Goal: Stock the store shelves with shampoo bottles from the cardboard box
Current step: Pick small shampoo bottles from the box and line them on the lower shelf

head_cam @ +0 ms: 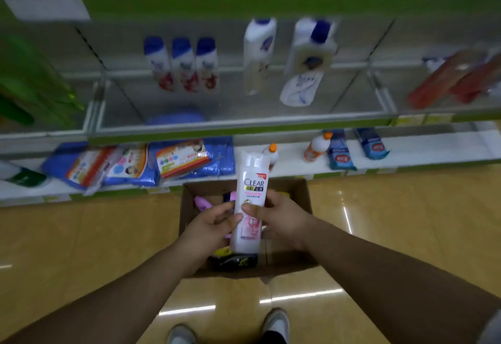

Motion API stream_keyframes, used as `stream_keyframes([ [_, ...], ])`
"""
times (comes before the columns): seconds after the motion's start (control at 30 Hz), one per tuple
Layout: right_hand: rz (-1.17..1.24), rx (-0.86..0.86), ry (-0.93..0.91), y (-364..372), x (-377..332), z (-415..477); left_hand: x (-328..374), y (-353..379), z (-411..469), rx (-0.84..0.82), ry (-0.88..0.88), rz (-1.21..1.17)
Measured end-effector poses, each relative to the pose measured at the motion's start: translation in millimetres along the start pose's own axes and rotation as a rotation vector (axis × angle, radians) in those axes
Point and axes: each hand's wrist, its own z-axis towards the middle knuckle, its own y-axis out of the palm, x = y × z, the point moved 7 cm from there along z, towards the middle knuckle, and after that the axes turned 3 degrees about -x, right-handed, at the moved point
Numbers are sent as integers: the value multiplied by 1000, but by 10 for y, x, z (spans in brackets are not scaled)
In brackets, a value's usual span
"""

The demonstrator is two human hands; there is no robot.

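Both hands, left hand (210, 228) and right hand (279, 217), grasp the upright CLEAR shampoo bottle (250, 200) with their fingers above the open cardboard box (303, 208).

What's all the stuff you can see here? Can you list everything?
CLEAR shampoo bottle: one, white and pink, held above the box.
cardboard box: one, brown, open on the floor.
bottles in the box: several, pink, black, yellow.
small blue-capped bottles: three, white, upper shelf.
bigger blue-capped bottles: two, white, upper shelf, further right.
orange-capped bottles: two, white, lower shelf.
blue packets: several, lower shelf, left.
shoes: two, grey, bottom edge.
hands: two; left hand and right hand both grip the CLEAR shampoo bottle.
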Motion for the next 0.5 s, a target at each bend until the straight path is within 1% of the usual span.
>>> stream_keyframes([
  [0.13, 55, 7, -48, -171, -595, -519, 818, 285, -330, -74, 64, 49],
  [0.3, 88, 33, -154, -320, -1347, -1157, 1649, 672, -632, -102, 150, 39],
  [0.43, -5, 78, -257, -417, -1860, -1589, 2223, 872, -856, -184, 225, 101],
  [0.5, -52, 104, -327, -427, -2166, -1792, 2577, 908, -1023, -189, 282, 130],
])
